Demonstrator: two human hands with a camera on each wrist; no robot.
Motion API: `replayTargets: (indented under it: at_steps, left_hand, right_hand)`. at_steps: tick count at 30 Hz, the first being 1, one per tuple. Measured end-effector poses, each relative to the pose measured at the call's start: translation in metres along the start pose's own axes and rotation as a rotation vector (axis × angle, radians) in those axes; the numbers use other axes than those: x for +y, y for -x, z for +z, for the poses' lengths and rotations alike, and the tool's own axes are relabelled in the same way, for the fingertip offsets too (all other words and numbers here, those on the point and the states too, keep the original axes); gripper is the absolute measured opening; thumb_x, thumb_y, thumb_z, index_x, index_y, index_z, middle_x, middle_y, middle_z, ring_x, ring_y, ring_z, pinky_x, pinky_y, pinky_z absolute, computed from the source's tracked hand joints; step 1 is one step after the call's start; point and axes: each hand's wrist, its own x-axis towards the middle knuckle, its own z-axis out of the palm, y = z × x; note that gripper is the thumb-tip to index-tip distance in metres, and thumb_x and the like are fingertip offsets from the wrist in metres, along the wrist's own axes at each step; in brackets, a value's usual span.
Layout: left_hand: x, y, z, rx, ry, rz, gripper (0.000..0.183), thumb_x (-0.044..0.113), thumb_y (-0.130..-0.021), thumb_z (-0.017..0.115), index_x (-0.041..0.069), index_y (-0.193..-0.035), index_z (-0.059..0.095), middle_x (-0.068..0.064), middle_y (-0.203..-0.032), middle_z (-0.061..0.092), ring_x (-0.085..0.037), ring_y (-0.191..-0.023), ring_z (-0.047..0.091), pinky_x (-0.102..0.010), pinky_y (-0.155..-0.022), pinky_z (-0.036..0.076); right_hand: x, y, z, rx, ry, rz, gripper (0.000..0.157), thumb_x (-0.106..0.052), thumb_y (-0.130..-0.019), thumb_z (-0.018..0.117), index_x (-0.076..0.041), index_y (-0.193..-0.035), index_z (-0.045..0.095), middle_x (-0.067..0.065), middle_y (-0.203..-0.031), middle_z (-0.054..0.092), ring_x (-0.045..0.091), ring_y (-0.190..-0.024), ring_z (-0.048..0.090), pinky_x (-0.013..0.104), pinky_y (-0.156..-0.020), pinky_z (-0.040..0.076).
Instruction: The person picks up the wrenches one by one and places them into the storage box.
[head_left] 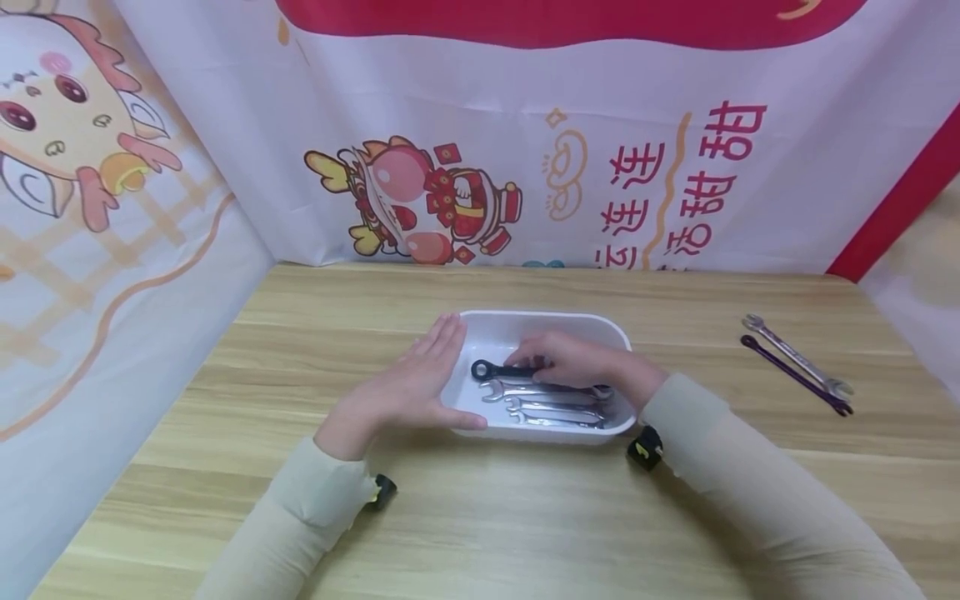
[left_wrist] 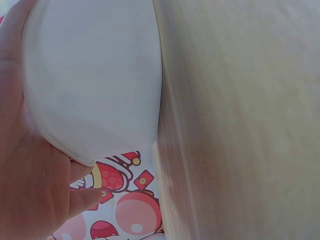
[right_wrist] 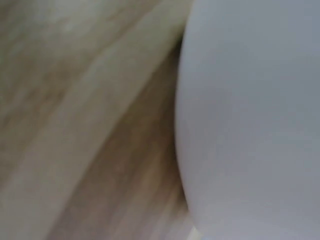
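A white plastic tub point(head_left: 547, 318) stands on the table with several wrenches lying side by side inside. My left hand point(head_left: 408, 383) rests on the tub's left end, fingers straight along the rim and thumb stretched toward the front edge. In the left wrist view, that hand point(left_wrist: 30, 170) lies against the tub's white wall point(left_wrist: 95, 80). Inside the tub, my right hand point(head_left: 570, 360) pinches a black ratchet wrench point(head_left: 491, 371), partly covered by the fingers. Silver open-ended wrenches point(head_left: 555, 407) lie in front of it. The right wrist view has only the tub's outer wall point(right_wrist: 250, 120) and blurred table.
To the right on the wooden table point(head_left: 480, 517) lie a silver wrench point(head_left: 795, 354) and a dark purple wrench point(head_left: 795, 375), nearly parallel. A printed cloth point(head_left: 465, 100) hangs behind the table's far edge, and another covers the left side.
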Motion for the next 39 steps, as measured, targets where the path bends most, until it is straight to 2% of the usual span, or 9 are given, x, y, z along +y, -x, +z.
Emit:
replayTargets:
  at_steps: [10, 15, 23, 30, 39]
  left_hand:
    - [0.002, -0.001, 0.002, -0.008, 0.012, -0.009, 0.131, 0.081, -0.073, 0.063, 0.011, -0.16, -0.005, -0.003, -0.167, -0.015, -0.02, -0.155, -0.015, -0.046, -0.126, 0.009]
    - [0.001, 0.0, 0.002, -0.012, 0.012, -0.009, 0.131, 0.083, -0.072, 0.062, 0.011, -0.16, -0.005, -0.002, -0.167, -0.016, -0.02, -0.155, -0.015, -0.046, -0.126, 0.008]
    - [0.002, 0.001, 0.001, -0.013, 0.015, -0.02, 0.132, 0.082, -0.072, 0.063, 0.011, -0.16, -0.005, -0.002, -0.166, -0.018, -0.021, -0.155, -0.014, -0.046, -0.126, 0.008]
    - [0.004, 0.002, 0.0, -0.008, 0.024, -0.013, 0.131, 0.08, -0.073, 0.064, 0.011, -0.16, -0.005, -0.003, -0.167, -0.017, -0.021, -0.155, -0.014, -0.046, -0.126, 0.008]
    - [0.004, 0.0, -0.002, -0.008, 0.014, -0.003, 0.132, 0.081, -0.072, 0.064, 0.009, -0.16, -0.004, -0.003, -0.167, -0.016, -0.023, -0.155, -0.014, -0.047, -0.126, 0.008]
  right_hand:
    - [0.0, 0.001, 0.003, -0.028, 0.041, 0.052, 0.043, -0.003, -0.091, 0.067, -0.016, -0.132, 0.065, -0.001, -0.112, 0.065, 0.012, -0.101, 0.061, 0.031, -0.095, 0.053]
    - [0.002, 0.004, 0.002, -0.024, 0.064, 0.039, 0.04, -0.002, -0.09, 0.068, -0.012, -0.128, 0.067, 0.001, -0.109, 0.065, 0.013, -0.098, 0.06, 0.031, -0.092, 0.053]
    - [0.004, 0.016, -0.004, -0.012, 0.08, 0.072, 0.037, -0.002, -0.089, 0.069, -0.011, -0.124, 0.069, 0.001, -0.107, 0.065, 0.014, -0.098, 0.06, 0.031, -0.09, 0.053]
    - [-0.003, 0.028, -0.014, 0.02, 0.08, 0.055, 0.036, -0.003, -0.087, 0.07, -0.009, -0.123, 0.069, 0.006, -0.11, 0.066, 0.019, -0.101, 0.063, 0.035, -0.091, 0.056]
    - [-0.011, 0.047, -0.021, 0.083, 0.077, 0.023, 0.033, -0.01, -0.09, 0.072, -0.01, -0.123, 0.07, 0.005, -0.11, 0.065, 0.022, -0.103, 0.063, 0.042, -0.089, 0.056]
